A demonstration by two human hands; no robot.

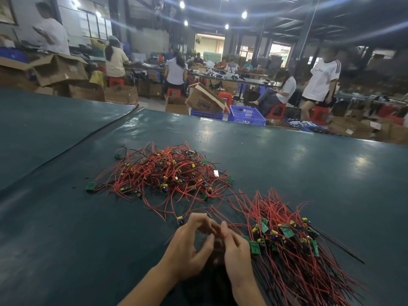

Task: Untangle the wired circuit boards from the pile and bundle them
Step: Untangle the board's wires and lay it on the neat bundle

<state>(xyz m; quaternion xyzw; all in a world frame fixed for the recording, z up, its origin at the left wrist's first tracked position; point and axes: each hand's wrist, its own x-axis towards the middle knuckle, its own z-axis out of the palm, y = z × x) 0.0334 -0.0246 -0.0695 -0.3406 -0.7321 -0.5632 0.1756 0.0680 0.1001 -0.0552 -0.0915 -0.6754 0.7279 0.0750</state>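
Fingers (204,220) of left hand (189,246) and right hand (236,250) pinch one red wire (237,226) (motion-blurred); tangled pile (163,173) beyond them, sorted bundle (287,241) rightward.

One tangled pile (163,173), one bundle (287,241), one left hand (187,250), one right hand (237,255), one table (309,168).

fingertips (209,224) blurred, poss. pinching red wire (236,227) | sorted bundle (287,252) cut off btm edge | forearms too

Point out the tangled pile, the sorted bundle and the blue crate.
tangled pile (163,173): head view, middle of the red wire heap.
sorted bundle (287,232): head view, green board near its middle.
blue crate (246,114): head view, its front wall.
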